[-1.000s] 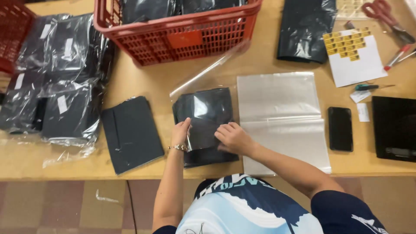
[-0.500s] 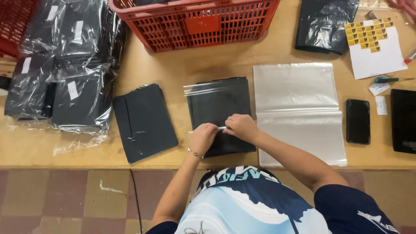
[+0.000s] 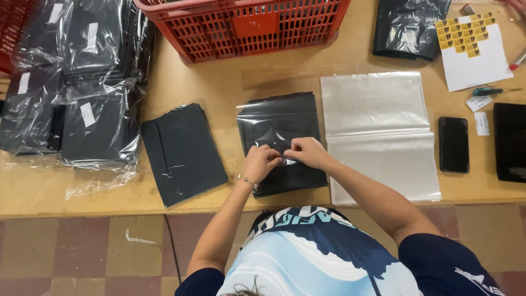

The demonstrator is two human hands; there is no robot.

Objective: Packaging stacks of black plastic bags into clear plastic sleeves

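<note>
Since the earlier frame both hands have closed in together at the middle of the bagged black item [image 3: 279, 123] on the table [image 3: 230, 87], between the bare black sleeve [image 3: 183, 153] and clear bag stack [image 3: 378, 109]. Left hand [image 3: 260, 163] and right hand [image 3: 307, 152] pinch the bag's clear flap. Looks like the sealing step; the next move calls for pressing the flap flat.

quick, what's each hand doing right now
Left hand: closed, pinching the clear flap on the bagged black item.
Right hand: closed, pinching the same flap from the other side.
</note>
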